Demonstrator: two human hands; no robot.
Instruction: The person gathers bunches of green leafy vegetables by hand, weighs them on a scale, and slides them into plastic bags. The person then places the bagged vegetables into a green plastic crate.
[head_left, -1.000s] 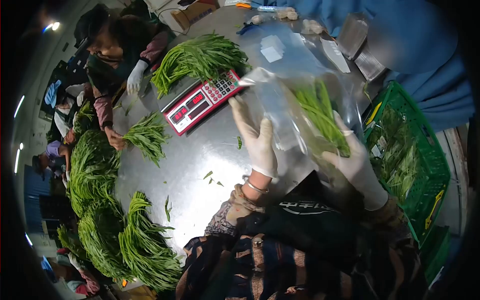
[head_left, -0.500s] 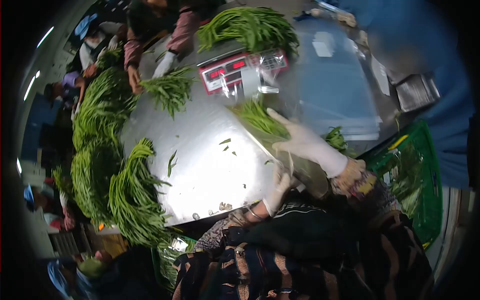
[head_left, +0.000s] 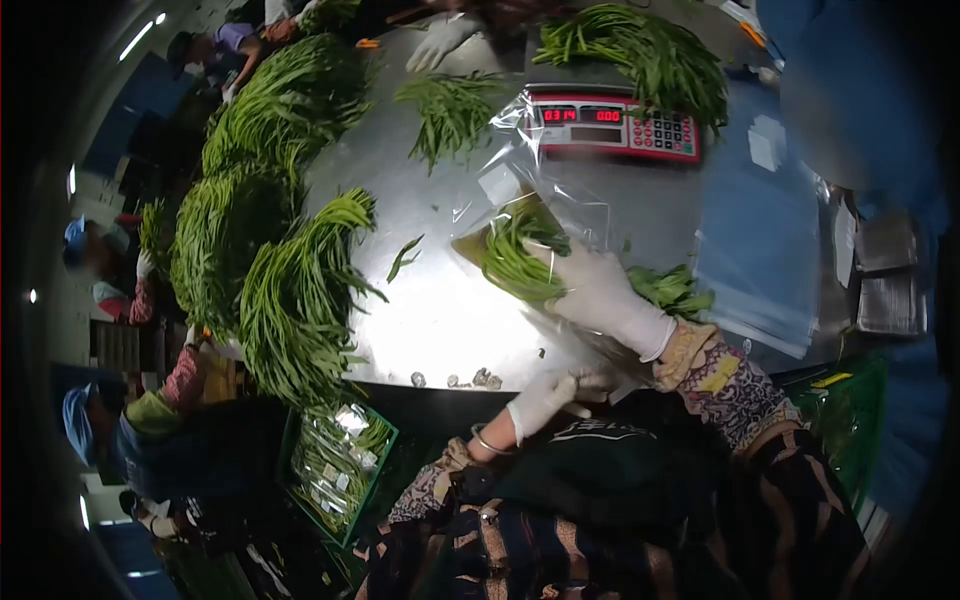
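My right hand (head_left: 605, 300), in a white glove, is closed around a bunch of long-stemmed leafy greens (head_left: 520, 255) inside a clear plastic bag (head_left: 585, 215). A white label (head_left: 498, 185) shows near the bag's far end. The bag lies tilted over the metal table (head_left: 430, 330), in front of the scale. My left hand (head_left: 560, 398), also gloved, is by the table's near edge, fingers stretched out and apart from the greens; I see nothing held in it. Under my right wrist, a few loose greens (head_left: 672, 290) rest on the table.
A red digital scale (head_left: 615, 128) carries another bunch of greens (head_left: 640, 55). Large piles of greens (head_left: 300, 290) line the table's left side. Flat plastic bags (head_left: 750, 270) are stacked at right. Green crates (head_left: 385, 460) stand below the table. A co-worker's gloved hand (head_left: 445, 42) is across the table.
The view has swung, so the scale and piles sit further right. My left hand has come off the bag; my right hand still grips the bagged greens. The co-worker's hand has left the loose bunch.
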